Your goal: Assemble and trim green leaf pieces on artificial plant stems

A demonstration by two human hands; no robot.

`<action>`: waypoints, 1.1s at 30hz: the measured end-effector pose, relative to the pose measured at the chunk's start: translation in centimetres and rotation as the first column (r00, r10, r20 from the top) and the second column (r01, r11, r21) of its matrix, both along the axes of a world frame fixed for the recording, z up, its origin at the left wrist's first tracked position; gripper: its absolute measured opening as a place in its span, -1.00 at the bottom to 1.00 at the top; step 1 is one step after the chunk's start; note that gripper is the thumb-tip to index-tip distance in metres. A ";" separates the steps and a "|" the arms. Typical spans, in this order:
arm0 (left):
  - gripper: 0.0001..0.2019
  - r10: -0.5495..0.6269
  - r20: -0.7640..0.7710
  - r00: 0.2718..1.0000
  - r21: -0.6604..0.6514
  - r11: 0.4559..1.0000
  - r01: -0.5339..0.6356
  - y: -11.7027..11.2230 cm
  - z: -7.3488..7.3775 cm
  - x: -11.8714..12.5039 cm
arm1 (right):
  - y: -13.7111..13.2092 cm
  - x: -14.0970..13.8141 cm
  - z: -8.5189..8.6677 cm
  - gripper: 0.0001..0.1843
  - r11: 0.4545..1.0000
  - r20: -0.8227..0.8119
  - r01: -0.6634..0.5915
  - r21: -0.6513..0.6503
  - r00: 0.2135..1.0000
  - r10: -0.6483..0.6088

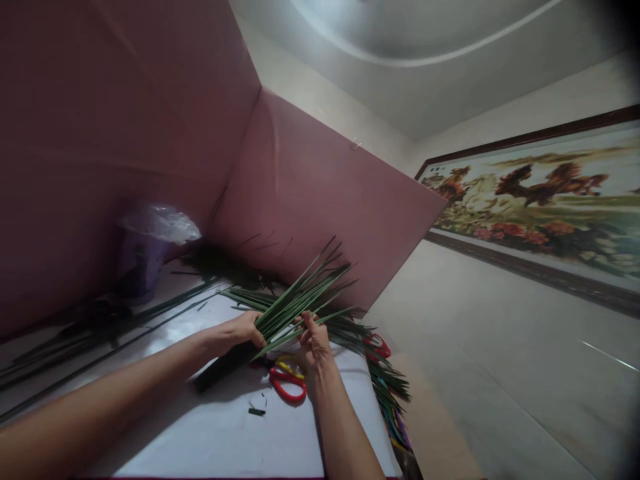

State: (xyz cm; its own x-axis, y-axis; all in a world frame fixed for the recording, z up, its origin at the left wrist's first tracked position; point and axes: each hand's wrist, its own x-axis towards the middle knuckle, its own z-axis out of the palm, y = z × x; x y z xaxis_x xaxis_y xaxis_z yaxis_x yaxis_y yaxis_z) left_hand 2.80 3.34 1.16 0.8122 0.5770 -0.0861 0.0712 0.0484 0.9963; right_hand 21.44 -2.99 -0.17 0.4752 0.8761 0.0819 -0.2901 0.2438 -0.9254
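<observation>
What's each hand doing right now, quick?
Left hand: closed around the bundle of long thin green leaf strips.
Right hand: closed, fingers pinching strips of the same bundle.

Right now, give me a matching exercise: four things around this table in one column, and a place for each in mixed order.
Things:
1. green leaf bundle
2. red scissors
3. purple bin
4. horse picture

Places:
A. hanging on the wall at the right
B. gripped by the left hand, with the right hand touching it
C. lying on the white table beside the right hand
D. at the far left, against the pink panel

Pairs: 1-B, 2-C, 3-D, 4-A
</observation>
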 end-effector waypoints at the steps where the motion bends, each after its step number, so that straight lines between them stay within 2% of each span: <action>1: -0.71 0.034 0.011 0.999 0.030 0.999 -0.034 0.0 -0.2 0.2 | -0.1 -0.2 -0.2 -0.53 0.999 -0.011 0.027 -0.021 1.000 -0.028; 4: -0.69 0.131 0.026 0.991 0.121 0.984 -0.133 -0.1 -0.8 1.0 | -1.0 -1.0 -1.0 -0.51 0.993 -0.014 0.055 -0.107 0.998 -0.057; 6: -0.67 0.150 0.033 0.988 0.160 0.975 -0.153 -0.2 -0.9 1.4 | -2.1 -1.6 -1.5 -0.50 0.986 0.005 0.050 -0.158 0.999 -0.050; 12: -0.72 0.050 0.108 0.993 0.208 0.975 -0.072 -1.0 -1.0 1.9 | -4.1 -2.9 -2.2 -0.49 0.987 0.105 0.075 -0.145 0.993 -0.060; 20: -0.68 0.002 0.161 0.987 0.086 0.996 -0.016 -1.9 -1.0 1.9 | -4.4 -2.7 -2.3 -0.50 0.990 0.109 0.014 -0.139 0.994 0.001; 26: -0.74 -0.068 0.109 0.992 -0.022 0.997 0.071 -2.1 -0.5 1.6 | -4.4 -2.5 -2.5 -0.50 0.993 0.117 -0.034 -0.111 0.992 0.047; 33: -0.75 0.003 0.065 0.998 -0.075 0.997 0.002 -2.7 0.2 1.5 | -4.1 -2.7 -2.6 -0.51 0.996 0.131 -0.016 -0.086 0.991 0.027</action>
State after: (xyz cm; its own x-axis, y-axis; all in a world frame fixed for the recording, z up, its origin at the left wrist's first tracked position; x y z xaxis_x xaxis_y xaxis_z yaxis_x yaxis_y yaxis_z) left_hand 4.35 0.60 1.38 0.8169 0.5717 -0.0762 0.0063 0.1233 0.9924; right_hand 18.74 -7.13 -2.78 0.4463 0.8923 0.0678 -0.1684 0.1581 -0.9730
